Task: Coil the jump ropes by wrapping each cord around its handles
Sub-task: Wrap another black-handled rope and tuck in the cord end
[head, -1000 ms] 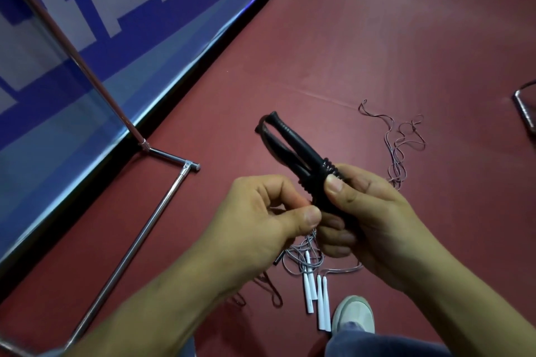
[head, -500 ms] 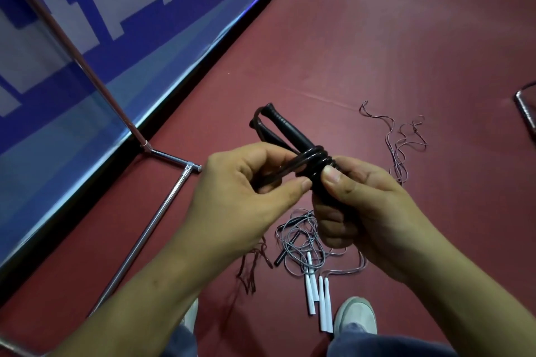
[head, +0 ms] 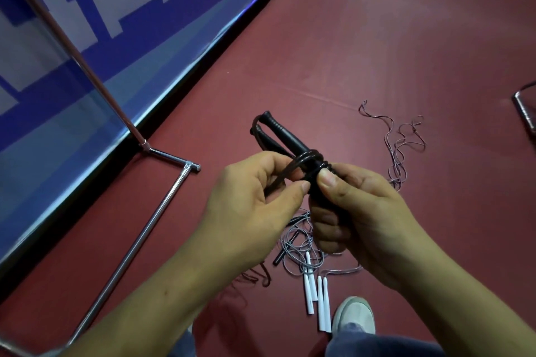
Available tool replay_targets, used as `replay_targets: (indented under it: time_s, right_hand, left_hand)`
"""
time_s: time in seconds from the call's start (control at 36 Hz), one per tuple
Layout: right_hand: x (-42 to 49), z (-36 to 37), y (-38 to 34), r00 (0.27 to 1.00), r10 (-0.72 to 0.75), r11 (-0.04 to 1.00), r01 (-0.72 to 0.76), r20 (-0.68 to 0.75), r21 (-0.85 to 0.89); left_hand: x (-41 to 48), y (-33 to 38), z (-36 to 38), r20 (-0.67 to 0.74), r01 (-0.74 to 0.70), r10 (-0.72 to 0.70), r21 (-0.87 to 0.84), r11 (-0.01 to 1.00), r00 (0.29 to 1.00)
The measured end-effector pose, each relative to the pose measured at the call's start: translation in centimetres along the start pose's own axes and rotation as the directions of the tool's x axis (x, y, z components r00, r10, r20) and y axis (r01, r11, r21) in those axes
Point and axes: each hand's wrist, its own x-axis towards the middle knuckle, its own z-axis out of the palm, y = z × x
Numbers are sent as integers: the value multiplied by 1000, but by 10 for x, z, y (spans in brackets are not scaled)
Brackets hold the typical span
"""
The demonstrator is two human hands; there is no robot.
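Now — left hand [head: 249, 206], cord [head: 285, 174] — right hand [head: 362, 211], handles [head: 285, 136].

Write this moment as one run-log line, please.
state: black cord partly wound round black handles | left hand: pinches cord | right hand: grips handles | pending: white-handled ropes loose on floor

left hand [head: 252, 200]: pinches cord [head: 285, 174], fingers curled | right hand [head: 362, 220]: grips handles [head: 285, 136], thumb on top

Right hand [head: 359, 211] grips black handles [head: 285, 138]; left hand [head: 249, 206] pinches cord [head: 285, 174].
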Motion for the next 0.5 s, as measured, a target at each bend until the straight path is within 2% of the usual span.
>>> replay_targets:
  time_s: [0.14,0.22,0.33,0.44,0.5]
  right_hand:
    - [-2,4,1,999,-39,994,36,26,98]
    - [-2,5,0,998,-46,993,42,32,114]
    - [-2,4,-1,998,-51,990,44,48,137]
    - [-1,3,-2,994,-53,983,36,91,179]
    - [-1,4,-3,992,-53,981,32,111,189]
  left_hand:
    - [-7,1,10,-61,33,-44,-175,984,997]
    - [-6,1,12,-82,26,-44,-201,979,996]
    - [-5,2,10,-93,-39,30,-98,994,995]
    - [3,-4,7,-151,-236,255,131,963,955]
    - [5,-8,7,-176,-283,307,147,948,935]
